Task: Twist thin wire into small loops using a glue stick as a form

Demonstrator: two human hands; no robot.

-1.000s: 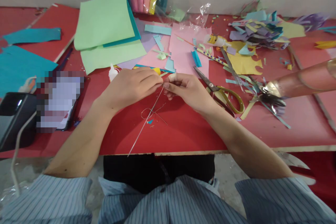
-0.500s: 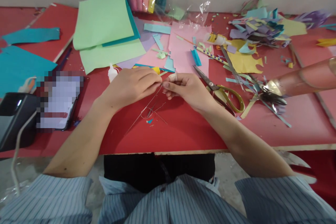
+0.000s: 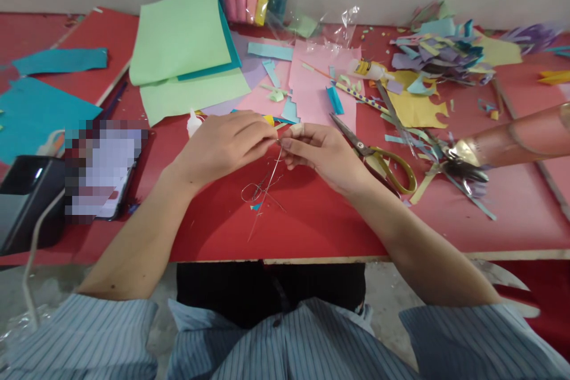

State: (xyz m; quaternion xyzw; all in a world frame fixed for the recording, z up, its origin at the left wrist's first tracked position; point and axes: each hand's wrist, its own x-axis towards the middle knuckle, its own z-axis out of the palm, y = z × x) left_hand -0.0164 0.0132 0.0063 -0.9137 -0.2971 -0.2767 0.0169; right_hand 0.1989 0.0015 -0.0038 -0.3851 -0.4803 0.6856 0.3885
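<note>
My left hand and my right hand meet over the red table, both pinched on a thin wire that hangs down from between the fingertips. A pale wrap is round a finger of my right hand. Below them lies a tangle of thin wire with a small blue paper scrap. Scissors with olive handles rest just right of my right hand. A white bottle tip shows behind my left hand.
A phone and a black device with a cable lie left. Green sheets and pink paper are behind. Right are a glue bottle, shredded paper and a brown tube-like object.
The hanging wire has swung, its lower end moving right and now pointing more steeply down. Both hands keep their pinch near the same place.
</note>
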